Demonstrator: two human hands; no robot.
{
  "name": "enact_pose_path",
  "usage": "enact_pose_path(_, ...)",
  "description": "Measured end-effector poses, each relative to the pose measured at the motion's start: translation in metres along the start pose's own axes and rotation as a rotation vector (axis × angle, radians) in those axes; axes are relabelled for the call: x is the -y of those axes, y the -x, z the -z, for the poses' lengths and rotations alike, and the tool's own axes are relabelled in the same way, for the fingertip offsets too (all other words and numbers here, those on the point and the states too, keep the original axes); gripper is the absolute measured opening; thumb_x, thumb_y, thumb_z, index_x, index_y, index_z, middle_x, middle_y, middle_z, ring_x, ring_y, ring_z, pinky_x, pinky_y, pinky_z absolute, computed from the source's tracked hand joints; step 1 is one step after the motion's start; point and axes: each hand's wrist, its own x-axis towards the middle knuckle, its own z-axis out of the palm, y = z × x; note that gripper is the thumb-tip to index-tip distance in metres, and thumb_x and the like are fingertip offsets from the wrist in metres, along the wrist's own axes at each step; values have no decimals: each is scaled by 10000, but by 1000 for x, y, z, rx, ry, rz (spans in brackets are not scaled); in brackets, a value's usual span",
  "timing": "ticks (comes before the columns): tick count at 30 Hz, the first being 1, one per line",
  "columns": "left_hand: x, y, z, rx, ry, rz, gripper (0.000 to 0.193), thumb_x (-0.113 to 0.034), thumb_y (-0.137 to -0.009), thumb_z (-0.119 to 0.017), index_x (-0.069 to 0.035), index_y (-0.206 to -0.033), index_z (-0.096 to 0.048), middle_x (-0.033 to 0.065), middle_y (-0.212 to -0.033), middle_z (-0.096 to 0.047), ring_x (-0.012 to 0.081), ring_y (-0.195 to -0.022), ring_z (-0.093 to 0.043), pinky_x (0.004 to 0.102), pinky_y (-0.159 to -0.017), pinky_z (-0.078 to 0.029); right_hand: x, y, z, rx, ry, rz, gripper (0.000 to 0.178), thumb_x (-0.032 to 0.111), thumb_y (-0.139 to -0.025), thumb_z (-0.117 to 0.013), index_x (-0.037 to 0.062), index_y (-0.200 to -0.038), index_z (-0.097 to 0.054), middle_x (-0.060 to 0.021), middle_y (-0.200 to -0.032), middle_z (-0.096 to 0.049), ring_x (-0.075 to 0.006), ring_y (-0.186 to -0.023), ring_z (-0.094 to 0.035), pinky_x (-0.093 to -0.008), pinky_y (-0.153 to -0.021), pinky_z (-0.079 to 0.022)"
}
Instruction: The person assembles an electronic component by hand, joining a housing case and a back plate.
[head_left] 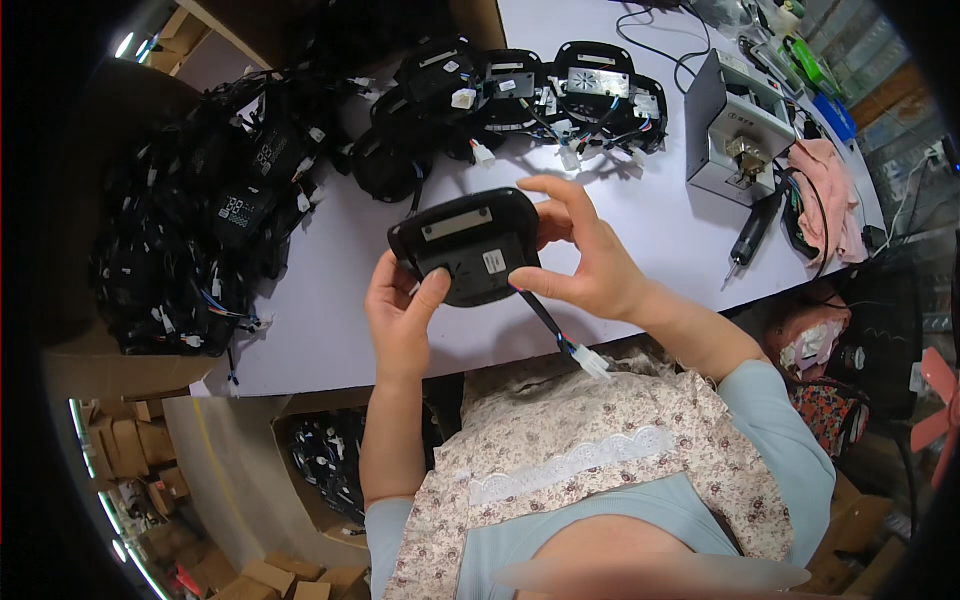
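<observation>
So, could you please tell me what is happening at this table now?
A person in a flowered apron holds a black unit with the left hand and right hand, above the white table. Its cable ends in a white connector. Similar units lie toward the far side, and more are heaped in the cardboard box at left. A black screwdriver-like tool lies at right, with no hand on it.

Head view, looking down over the surface [640, 200].
The wide fisheye, left of a pair worn on the head, faces down and forward: the apron [560, 425] lies close below, the fingers [430, 292] and unit [470, 260] sit near, mid-frame, the machine [706, 150] stands farther off at upper right, and floor [240, 510] shows at lower left; straight edges bend toward the dark rim.
</observation>
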Motion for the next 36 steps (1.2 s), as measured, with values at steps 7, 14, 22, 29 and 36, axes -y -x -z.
enact_pose_path(7,-20,-44,-43,62,24,-65,554,-170,-957,-736,35,-1413,-496,109,-1258,-632,150,-1115,-606,287,-977,-486,8,-39,43,19,-316,-158,527,108,-875,-808,-5,-1309,-531,-101,-1133,-696,-147,-999,-677,-302,-871,-579)
enact_pose_path(14,-23,-72,-37,35,-153,-267,491,-202,-1000,-663,-20,-1423,-493,110,-1319,-569,166,-1114,-610,309,-1028,-466,-9,-120,152,-296,-249,-229,372,165,-922,-756,-40,-1198,-616,-108,-1058,-714,-157,-846,-715,-282,-740,-600)
enact_pose_path(22,-2,-46,19,-108,-172,-78,420,-71,-948,-679,-26,-1348,-560,87,-1274,-597,96,-1023,-586,250,-936,-478,-60,-184,169,-81,196,-585,490,265,-855,-815,-5,-1199,-594,-89,-1026,-676,-138,-885,-650,-270,-711,-532)
enact_pose_path(29,4,-39,78,-209,-329,-66,448,-94,-938,-694,-18,-1357,-553,90,-1276,-608,125,-1033,-591,278,-965,-483,-62,-180,172,-119,599,-489,714,227,-787,-847,9,-1378,-511,-146,-1075,-662,-180,-930,-630,-308,-813,-500)
enact_pose_path(36,12,-61,163,-337,-823,-253,316,-94,-895,-710,-42,-1204,-668,99,-1222,-635,239,-1119,-588,373,-1018,-454,27,-217,155,-114,804,126,433,176,-892,-713,63,-1300,-624,-117,-1185,-680,-190,-1002,-649,-328,-907,-523)
